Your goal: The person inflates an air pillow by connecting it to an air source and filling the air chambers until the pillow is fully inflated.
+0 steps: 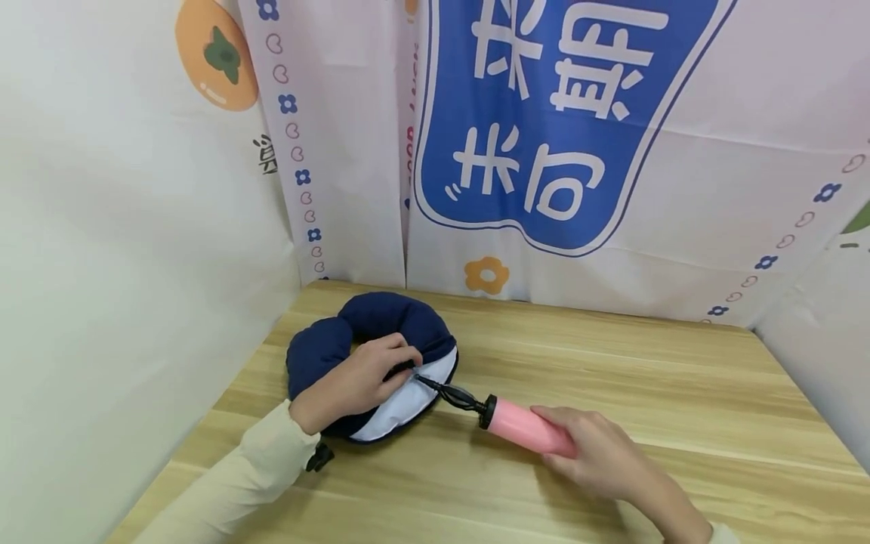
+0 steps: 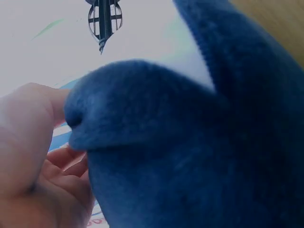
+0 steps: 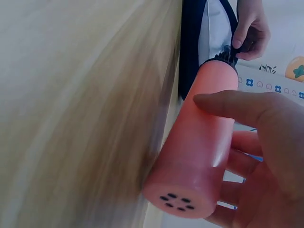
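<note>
A navy U-shaped neck pillow (image 1: 390, 311) with a white panel (image 1: 401, 408) lies on the table. My left hand (image 1: 370, 374) reaches over it and pinches a fold of navy fabric (image 2: 128, 104) beside the white panel. A pink hand pump (image 1: 526, 427) is gripped by its barrel in my right hand (image 1: 601, 453). Its black nozzle (image 1: 458, 396) points left, the tip right at the left fingertips. Whether the tip sits in a valve I cannot tell. The right wrist view shows the thumb along the pink barrel and several small holes in its end cap (image 3: 178, 202).
A black buckle (image 1: 319, 457) lies by the pillow's near side, under the left sleeve (image 1: 265, 453). The wood-grain table (image 1: 612, 355) meets a white wall (image 1: 136, 227) on the left and a printed cloth (image 1: 353, 151) with a blue sign at the back.
</note>
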A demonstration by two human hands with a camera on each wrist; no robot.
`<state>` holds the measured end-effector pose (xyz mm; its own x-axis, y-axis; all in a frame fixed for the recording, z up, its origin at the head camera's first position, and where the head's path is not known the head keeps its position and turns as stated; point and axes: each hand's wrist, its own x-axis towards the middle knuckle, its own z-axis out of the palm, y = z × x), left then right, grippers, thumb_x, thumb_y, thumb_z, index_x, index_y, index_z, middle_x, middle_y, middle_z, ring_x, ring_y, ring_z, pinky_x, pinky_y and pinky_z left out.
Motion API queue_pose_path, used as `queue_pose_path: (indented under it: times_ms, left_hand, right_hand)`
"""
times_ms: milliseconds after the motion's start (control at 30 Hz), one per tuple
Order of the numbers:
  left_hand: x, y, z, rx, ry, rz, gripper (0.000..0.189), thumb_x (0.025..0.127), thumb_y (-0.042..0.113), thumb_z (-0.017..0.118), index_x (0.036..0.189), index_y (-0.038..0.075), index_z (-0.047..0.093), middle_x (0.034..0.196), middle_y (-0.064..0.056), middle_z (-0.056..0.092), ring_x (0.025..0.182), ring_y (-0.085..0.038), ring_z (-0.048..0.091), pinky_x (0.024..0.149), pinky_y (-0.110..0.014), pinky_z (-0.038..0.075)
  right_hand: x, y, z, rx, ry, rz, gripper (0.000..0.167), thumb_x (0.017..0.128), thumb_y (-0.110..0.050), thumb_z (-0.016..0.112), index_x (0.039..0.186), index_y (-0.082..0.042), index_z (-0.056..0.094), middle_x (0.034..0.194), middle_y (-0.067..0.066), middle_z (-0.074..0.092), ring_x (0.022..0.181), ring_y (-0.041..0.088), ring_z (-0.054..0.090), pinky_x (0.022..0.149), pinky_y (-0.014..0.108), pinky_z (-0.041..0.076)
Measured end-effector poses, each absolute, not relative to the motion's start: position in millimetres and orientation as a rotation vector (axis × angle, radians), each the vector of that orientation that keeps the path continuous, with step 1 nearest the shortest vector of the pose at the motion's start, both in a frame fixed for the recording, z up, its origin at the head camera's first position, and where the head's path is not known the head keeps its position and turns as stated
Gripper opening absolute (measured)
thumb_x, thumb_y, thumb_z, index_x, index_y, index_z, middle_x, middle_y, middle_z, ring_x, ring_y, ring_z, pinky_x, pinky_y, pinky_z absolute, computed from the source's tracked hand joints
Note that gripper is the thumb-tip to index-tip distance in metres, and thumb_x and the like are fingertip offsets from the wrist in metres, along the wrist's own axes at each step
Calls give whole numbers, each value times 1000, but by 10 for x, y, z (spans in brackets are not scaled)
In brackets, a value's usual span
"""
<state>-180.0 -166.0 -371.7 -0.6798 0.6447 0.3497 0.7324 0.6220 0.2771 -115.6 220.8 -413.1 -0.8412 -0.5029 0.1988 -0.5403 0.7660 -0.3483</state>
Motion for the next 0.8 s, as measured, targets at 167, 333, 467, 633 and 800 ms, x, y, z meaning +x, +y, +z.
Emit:
queue_pose_path:
  times_ms: [167, 333, 467, 633, 800]
  left_hand:
    - [-1763, -1668, -3702, -1148, -2570, -517, 17, 97, 6, 74, 114, 9, 78, 101, -1, 66, 83, -8, 57, 74, -24, 53]
    - [-1758, -1689, -3650, -1171, -2512, -458, 18, 99, 1, 70, 112, 10, 77, 98, 0, 63, 81, -9, 54, 73, -24, 51]
    - [-1775, -1682, -3645, -1195, -2512, -429, 17, 99, 1, 69, 110, 11, 79, 99, -1, 63, 85, -11, 58, 77, -26, 54]
    - [-1776, -1650, -3693, -1166, -2571, -453, 17, 96, 9, 77, 113, 9, 79, 102, -2, 65, 84, -10, 61, 75, -24, 55]
    - [-1767, -1616, -3752, -1117, -2608, -443, 25, 91, 18, 85, 112, 8, 79, 101, -2, 65, 83, -11, 61, 74, -24, 54]
  right_hand:
    - [-1197, 2059, -4080, 886, -2832, 609, 55, 84, -15, 85, 136, -8, 69, 127, 3, 76, 107, 14, 72, 89, 40, 61]
    - [-1280, 1663, -3976, 951, -2763, 697, 55, 88, -16, 84, 138, -3, 66, 131, 10, 74, 115, 24, 73, 95, 44, 61]
    - [-1387, 1319, -3950, 1014, -2689, 750, 54, 90, -17, 84, 139, -3, 65, 131, 12, 74, 113, 25, 74, 97, 44, 60]
    - [-1523, 1014, -4033, 1022, -2612, 766, 32, 89, -11, 84, 119, -8, 74, 109, 4, 78, 101, 18, 74, 88, 38, 62]
    - [-1566, 900, -4130, 983, -2548, 793, 16, 86, -2, 84, 92, -12, 73, 82, -4, 70, 77, 9, 65, 69, 28, 57]
